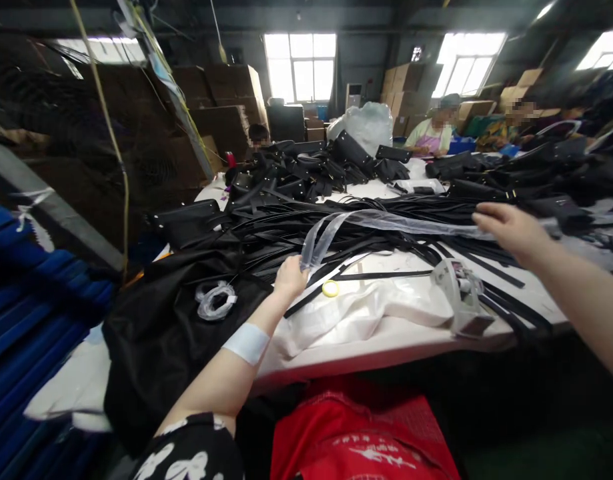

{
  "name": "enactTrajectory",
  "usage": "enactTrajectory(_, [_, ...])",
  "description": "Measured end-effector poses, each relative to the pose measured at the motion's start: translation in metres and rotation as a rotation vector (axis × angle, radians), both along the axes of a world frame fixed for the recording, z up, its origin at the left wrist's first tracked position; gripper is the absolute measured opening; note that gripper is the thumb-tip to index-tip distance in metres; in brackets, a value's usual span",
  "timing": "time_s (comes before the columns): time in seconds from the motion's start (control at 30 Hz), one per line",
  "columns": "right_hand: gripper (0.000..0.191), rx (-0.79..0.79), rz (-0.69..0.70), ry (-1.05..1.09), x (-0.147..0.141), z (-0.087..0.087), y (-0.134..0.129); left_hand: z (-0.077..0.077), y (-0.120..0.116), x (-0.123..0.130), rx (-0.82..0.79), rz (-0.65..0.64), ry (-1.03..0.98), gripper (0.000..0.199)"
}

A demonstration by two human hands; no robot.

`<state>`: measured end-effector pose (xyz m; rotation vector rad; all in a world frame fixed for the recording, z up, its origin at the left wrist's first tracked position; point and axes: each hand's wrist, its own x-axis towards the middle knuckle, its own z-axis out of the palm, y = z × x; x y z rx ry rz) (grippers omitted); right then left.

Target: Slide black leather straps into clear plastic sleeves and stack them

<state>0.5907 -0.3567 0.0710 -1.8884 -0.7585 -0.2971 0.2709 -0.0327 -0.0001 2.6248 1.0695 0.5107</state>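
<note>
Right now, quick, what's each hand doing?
Left hand: closed, holding the clear plastic strip.
Right hand: looks open, fingers extended by the same strip; whether it touches it, I can't tell.

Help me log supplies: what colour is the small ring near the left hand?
Yellow; the small ring shows in the head view.

"What sort of place is this?"
"A factory workshop: black leather-like pieces [353, 151] and straps [426, 205] heap a counter [376, 345], at least 2 people [430, 135] across it."
"And behind?"
"Stacked cartons [233, 83], large windows [301, 70]."
</note>
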Motion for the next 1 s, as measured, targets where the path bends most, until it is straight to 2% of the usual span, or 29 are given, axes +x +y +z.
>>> enactTrajectory(0.1, [0.024,-0.197,0.272,0.011,-0.079,-0.059,-0.025,-0.034,-0.017,0.005,0.079,-0.202,0.030,0.028])
enactTrajectory(0.13, [0.023,-0.250,0.389,-0.018,-0.104,-0.077,-0.035,-0.044,-0.022,0.006,0.101,-0.255,0.045,0.028])
enactTrajectory(0.2, [0.022,-0.307,0.501,0.002,-0.143,-0.113,-0.053,-0.062,-0.029,0.010,0.176,-0.324,0.090,0.035])
enactTrajectory(0.3, [0.029,-0.297,0.463,0.148,-0.170,-0.158,-0.072,-0.083,-0.030,0.014,0.310,-0.358,0.209,0.046])
enactTrajectory(0.4, [0.037,-0.285,0.360,0.295,-0.173,-0.186,-0.088,-0.093,-0.027,0.015,0.356,-0.360,0.300,0.043])
enactTrajectory(0.5, [0.041,-0.282,0.309,0.396,-0.171,-0.199,-0.102,-0.095,-0.025,0.013,0.356,-0.363,0.341,0.042])
enactTrajectory(0.63, [0.042,-0.258,0.259,0.438,-0.170,-0.202,-0.114,-0.091,-0.027,0.013,0.328,-0.328,0.383,0.046])
enactTrajectory(0.87, [0.042,-0.253,0.300,0.462,-0.173,-0.205,-0.108,-0.081,-0.042,0.034,0.336,-0.344,0.359,0.049])
enactTrajectory(1.0, [0.041,-0.265,0.357,0.476,-0.180,-0.205,-0.104,-0.083,-0.042,0.041,0.335,-0.318,0.368,0.049])
